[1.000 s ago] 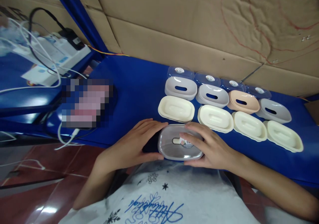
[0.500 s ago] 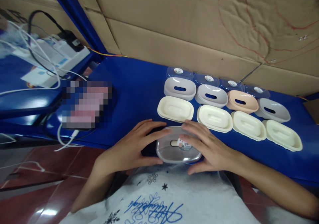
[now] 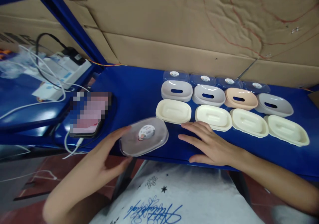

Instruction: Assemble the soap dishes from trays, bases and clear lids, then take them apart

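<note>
A soap dish point(image 3: 154, 141) with a clear lid and a round sticker is at the table's front edge, tilted. My left hand point(image 3: 113, 146) grips its left end between thumb and fingers. My right hand point(image 3: 206, 142) is open, fingers spread, over the blue surface below the cream trays and holding nothing. Just beyond my hands runs a row of cream oval trays point(image 3: 173, 112). Behind them stand slotted oval dishes, grey ones point(image 3: 176, 91) and a peach one point(image 3: 241, 98). Clear lids point(image 3: 183, 76) with stickers make up the back row.
The blue table point(image 3: 134, 84) backs onto a cardboard wall point(image 3: 159, 44). A pixelated phone point(image 3: 91, 114) with a white cable point(image 3: 76, 147) lies to the left. Beyond it are a power strip point(image 3: 72, 66) and tangled cords. A blue post point(image 3: 72, 25) rises at the back left.
My left hand has carried the lidded soap dish leftward, away from my right hand, and it is now tilted. My right hand stays nearly in place, no longer at the dish.
</note>
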The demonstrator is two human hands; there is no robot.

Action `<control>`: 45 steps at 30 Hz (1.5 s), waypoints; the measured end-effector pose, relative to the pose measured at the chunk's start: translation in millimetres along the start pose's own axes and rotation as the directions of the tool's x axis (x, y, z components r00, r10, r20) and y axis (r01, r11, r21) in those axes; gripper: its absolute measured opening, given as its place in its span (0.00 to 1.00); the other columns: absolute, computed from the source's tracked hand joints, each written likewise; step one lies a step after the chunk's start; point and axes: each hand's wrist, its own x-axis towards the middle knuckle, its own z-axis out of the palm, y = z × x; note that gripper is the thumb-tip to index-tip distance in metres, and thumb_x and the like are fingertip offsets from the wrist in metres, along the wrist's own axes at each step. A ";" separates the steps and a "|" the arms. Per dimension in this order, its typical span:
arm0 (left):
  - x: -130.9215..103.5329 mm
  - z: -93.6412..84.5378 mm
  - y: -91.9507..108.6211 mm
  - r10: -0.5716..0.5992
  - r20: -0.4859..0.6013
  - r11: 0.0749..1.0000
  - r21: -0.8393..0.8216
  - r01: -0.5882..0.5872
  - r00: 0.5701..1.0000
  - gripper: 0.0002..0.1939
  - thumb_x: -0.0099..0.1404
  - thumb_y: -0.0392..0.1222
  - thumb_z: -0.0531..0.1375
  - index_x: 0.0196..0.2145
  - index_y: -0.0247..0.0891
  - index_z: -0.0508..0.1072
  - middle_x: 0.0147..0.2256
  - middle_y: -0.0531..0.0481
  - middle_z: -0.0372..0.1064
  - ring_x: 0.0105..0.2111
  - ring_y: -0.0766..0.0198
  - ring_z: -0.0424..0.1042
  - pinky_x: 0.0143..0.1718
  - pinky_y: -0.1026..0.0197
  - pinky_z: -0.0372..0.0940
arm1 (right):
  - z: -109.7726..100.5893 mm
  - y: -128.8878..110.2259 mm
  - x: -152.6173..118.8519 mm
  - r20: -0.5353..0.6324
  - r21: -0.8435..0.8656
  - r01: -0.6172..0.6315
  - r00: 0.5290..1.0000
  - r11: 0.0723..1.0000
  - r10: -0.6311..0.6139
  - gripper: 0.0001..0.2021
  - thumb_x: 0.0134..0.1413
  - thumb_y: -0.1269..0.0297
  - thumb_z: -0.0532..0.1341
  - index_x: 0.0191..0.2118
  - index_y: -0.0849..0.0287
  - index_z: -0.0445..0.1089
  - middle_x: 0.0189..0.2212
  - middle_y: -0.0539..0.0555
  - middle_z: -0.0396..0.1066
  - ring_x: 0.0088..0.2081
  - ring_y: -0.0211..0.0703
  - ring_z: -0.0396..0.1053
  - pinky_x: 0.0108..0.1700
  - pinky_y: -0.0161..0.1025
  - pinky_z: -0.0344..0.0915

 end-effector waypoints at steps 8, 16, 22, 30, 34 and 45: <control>21.2 -6.1 1.6 -0.112 -0.177 0.979 0.147 0.138 0.978 0.38 0.79 0.61 0.56 0.79 0.62 0.47 0.77 0.43 0.53 0.74 0.23 0.60 0.72 0.20 0.60 | -2.1 -2.1 1.8 0.003 -0.002 0.010 1.000 1.000 -0.010 0.31 0.75 0.46 0.63 0.72 0.62 0.68 0.72 0.74 0.65 0.73 0.65 0.64 0.69 0.68 0.67; 89.3 -19.9 26.3 -0.107 -0.122 0.879 0.452 0.151 0.987 0.27 0.83 0.52 0.50 0.74 0.43 0.65 0.71 0.37 0.65 0.66 0.25 0.72 0.66 0.23 0.65 | -3.6 -4.4 -0.3 0.030 -0.023 0.021 0.999 1.000 -0.020 0.31 0.75 0.47 0.63 0.72 0.62 0.67 0.73 0.73 0.65 0.74 0.63 0.65 0.70 0.66 0.67; 159.3 -42.9 7.5 -0.178 -0.035 0.710 0.687 0.153 0.983 0.30 0.80 0.41 0.52 0.76 0.37 0.60 0.71 0.31 0.66 0.61 0.32 0.76 0.60 0.33 0.71 | -0.5 -4.0 -1.8 0.082 -0.024 -0.010 0.997 1.000 0.012 0.32 0.76 0.47 0.63 0.74 0.61 0.67 0.74 0.72 0.64 0.73 0.67 0.65 0.72 0.69 0.65; 257.9 -51.2 -6.9 -0.195 -0.053 0.742 0.645 0.183 0.979 0.31 0.83 0.55 0.51 0.73 0.33 0.63 0.60 0.44 0.76 0.64 0.45 0.74 0.63 0.47 0.65 | -1.0 -4.2 -2.3 0.100 -0.017 -0.011 0.995 1.000 0.013 0.30 0.76 0.48 0.63 0.72 0.60 0.69 0.73 0.69 0.67 0.72 0.63 0.68 0.72 0.65 0.66; 262.9 -42.0 0.2 -0.199 -0.072 0.727 0.658 0.196 0.977 0.29 0.82 0.49 0.55 0.73 0.33 0.63 0.62 0.34 0.75 0.63 0.38 0.75 0.60 0.43 0.68 | -0.5 -3.5 -2.2 0.098 -0.009 -0.019 0.995 1.000 0.020 0.28 0.76 0.49 0.63 0.72 0.60 0.71 0.73 0.69 0.67 0.72 0.63 0.68 0.72 0.64 0.66; 191.8 28.4 56.5 0.340 -0.039 0.844 0.453 -0.287 0.940 0.21 0.83 0.52 0.53 0.61 0.35 0.73 0.57 0.34 0.77 0.53 0.41 0.78 0.54 0.43 0.73 | 1.1 -0.5 -0.4 0.086 -0.007 -0.028 0.996 1.000 0.028 0.26 0.77 0.48 0.62 0.68 0.60 0.74 0.69 0.67 0.72 0.68 0.60 0.71 0.68 0.60 0.70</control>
